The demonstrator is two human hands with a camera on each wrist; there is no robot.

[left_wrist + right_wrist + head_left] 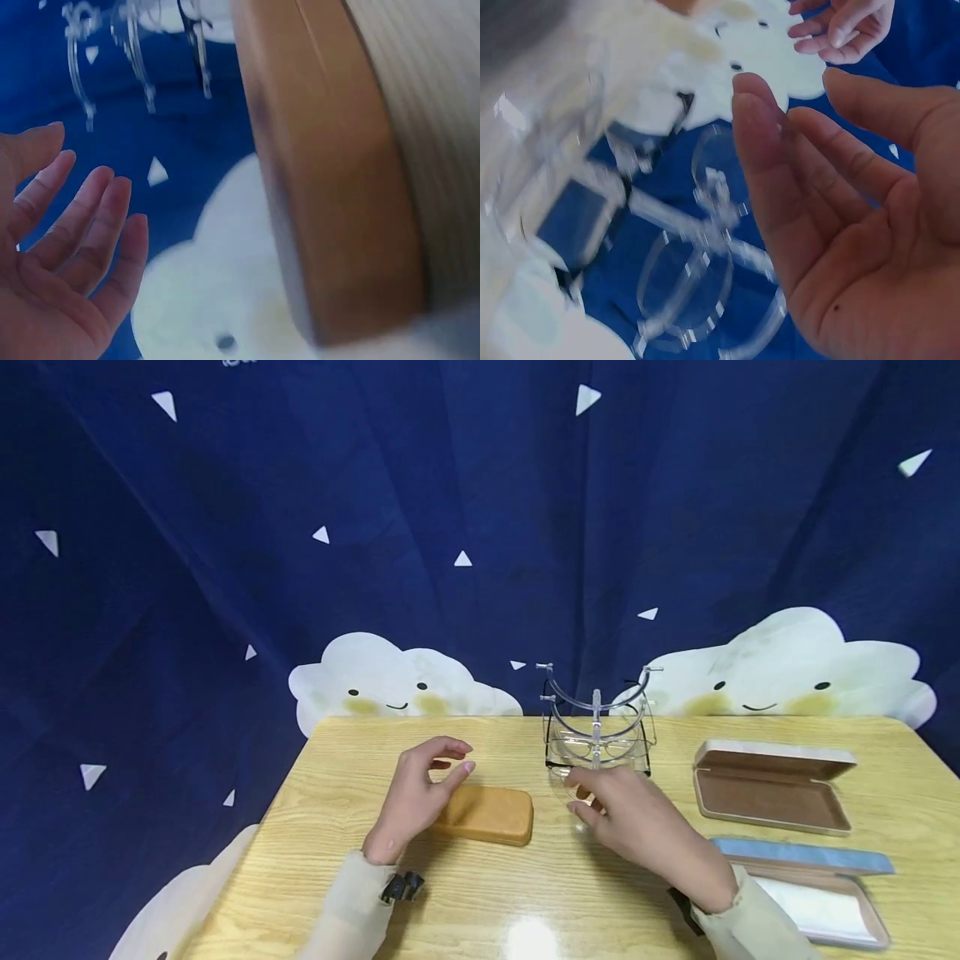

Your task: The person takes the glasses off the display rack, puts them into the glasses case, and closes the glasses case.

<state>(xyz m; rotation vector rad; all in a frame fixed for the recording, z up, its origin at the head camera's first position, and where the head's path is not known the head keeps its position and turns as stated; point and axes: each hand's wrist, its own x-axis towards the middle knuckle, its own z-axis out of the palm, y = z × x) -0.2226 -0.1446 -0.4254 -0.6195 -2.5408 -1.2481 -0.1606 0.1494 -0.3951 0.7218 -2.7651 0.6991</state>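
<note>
A closed orange-brown glasses case [495,815] lies on the wooden table, and its side fills much of the left wrist view. My left hand [420,789] hovers over the case's left end, fingers loosely bent and holding nothing. To the right is a clear display stand [597,727] with curved arms. It bears several pairs of glasses, among them a dark-rimmed pair [555,766] and thin-rimmed ones. My right hand [626,810] is in front of the stand's lower part, partly covering it. Nothing shows between its thumb and fingers in the right wrist view, where the glasses are blurred.
On the right of the table [337,893], a glasses case with a brown lining [772,797] stands open. Nearer is a second open case with a blue lid [810,855], and a white cloth [813,906] lies in it. Behind the table hangs a dark blue curtain [450,485].
</note>
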